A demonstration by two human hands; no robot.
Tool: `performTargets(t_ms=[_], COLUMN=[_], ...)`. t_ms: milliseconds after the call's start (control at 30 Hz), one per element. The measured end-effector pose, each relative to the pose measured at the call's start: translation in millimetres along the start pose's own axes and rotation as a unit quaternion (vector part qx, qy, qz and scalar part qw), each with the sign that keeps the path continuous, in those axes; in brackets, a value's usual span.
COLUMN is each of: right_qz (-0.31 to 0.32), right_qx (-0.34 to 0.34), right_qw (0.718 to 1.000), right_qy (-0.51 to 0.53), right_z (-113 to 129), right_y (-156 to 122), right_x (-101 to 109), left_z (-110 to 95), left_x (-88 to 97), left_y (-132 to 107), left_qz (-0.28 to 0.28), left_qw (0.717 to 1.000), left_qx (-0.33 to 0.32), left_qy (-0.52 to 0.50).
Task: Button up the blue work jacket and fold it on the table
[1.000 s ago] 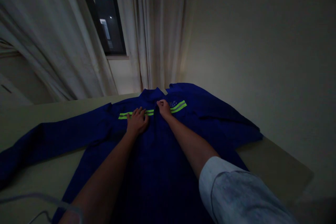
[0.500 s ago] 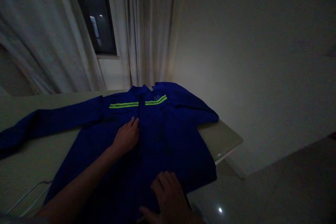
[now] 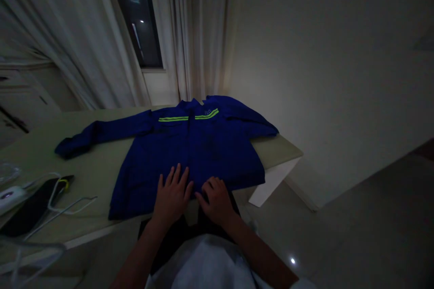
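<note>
A dark blue long-sleeved work jacket with yellow-green stripes across the chest lies front up, its collar away from me. Its left-hand sleeve stretches across the table, while the other folds down near the table's right corner. My left hand rests flat with fingers spread on the jacket's lower front, close to the hem. Beside it, my right hand touches the hem to the right of the front opening, fingers bent and thumb apart. No pinched fabric shows between them.
The jacket lies on a pale table. At the left are a white power strip, a black flat item and loose white cables. Curtains and a wall stand behind. Tiled floor shows at the right.
My left hand has drawn back from the jacket's chest to near the hem. My right hand now lies beside it. The view has shifted, showing more of the table's left side and my lap.
</note>
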State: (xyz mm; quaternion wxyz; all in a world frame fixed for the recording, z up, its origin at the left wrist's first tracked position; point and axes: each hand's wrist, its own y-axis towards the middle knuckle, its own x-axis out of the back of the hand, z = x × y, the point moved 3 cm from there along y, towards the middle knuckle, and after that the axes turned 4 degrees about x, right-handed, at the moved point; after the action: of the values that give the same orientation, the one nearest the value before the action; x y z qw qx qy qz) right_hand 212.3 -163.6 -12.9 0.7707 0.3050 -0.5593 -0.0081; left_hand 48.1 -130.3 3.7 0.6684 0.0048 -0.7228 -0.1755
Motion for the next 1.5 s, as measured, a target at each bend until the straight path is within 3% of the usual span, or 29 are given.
performTargets(t_ms=[167, 333, 433, 633, 800, 933, 1033, 1133, 1233, 1333, 1400, 1500], right_qz=[-0.036, -0.026, -0.025, -0.101, -0.164, -0.088, -0.101, -0.091, 0.025, 0.167, 0.255, 0.34], right_qx=[-0.017, 0.02, 0.009, -0.03, -0.119, -0.092, -0.118, -0.073, 0.087, 0.19, 0.162, 0.044], right_qw=[0.998, 0.998, 0.999, 0.994, 0.979, 0.991, 0.987, 0.993, 0.992, 0.955, 0.944, 0.94], right_qy=[-0.05, -0.061, -0.043, -0.008, -0.002, -0.027, -0.033, 0.011, 0.093, 0.153, 0.134, 0.005], right_z=[7.0, 8.7, 5.3, 4.9, -47.8, -87.8, -89.7, -64.3, -36.0, -38.1, -59.7, -102.8], right_y=[1.2, 8.7, 8.1, 2.4, -10.7, -28.9, -24.7, 16.6, 86.4, 153.8, 188.2, 220.7], right_x=[-11.7, -11.8, -12.5, -16.0, 9.5, 28.4, 46.5, 58.6, 49.1, 23.8, 6.7, -6.5], left_z=[-1.5, -1.6, -0.9, 0.5, -0.4, -4.0, -8.1, -11.0, -12.7, -15.1, -15.8, -17.0], left_x=[-2.1, -0.7, -1.9, -8.8, -7.8, -6.7, -6.2, 3.2, 19.5, 26.0, 22.0, 10.5], left_y=[-1.5, -1.7, -0.9, -1.6, -0.5, -0.8, -4.2, -0.2, 26.0, 72.9, 107.4, 152.4], left_qz=[-0.005, -0.002, -0.006, -0.032, -0.028, -0.021, -0.015, 0.009, 0.054, 0.114, 0.142, 0.148], left_qw=[1.0, 1.0, 1.0, 0.999, 1.0, 1.0, 1.0, 1.0, 0.998, 0.989, 0.978, 0.956], left_qx=[-0.006, -0.002, 0.002, 0.0, 0.001, 0.009, 0.019, 0.024, -0.007, -0.089, -0.145, -0.224], left_qy=[0.021, 0.018, 0.005, -0.012, -0.006, -0.004, -0.007, 0.007, 0.01, -0.024, -0.057, -0.121])
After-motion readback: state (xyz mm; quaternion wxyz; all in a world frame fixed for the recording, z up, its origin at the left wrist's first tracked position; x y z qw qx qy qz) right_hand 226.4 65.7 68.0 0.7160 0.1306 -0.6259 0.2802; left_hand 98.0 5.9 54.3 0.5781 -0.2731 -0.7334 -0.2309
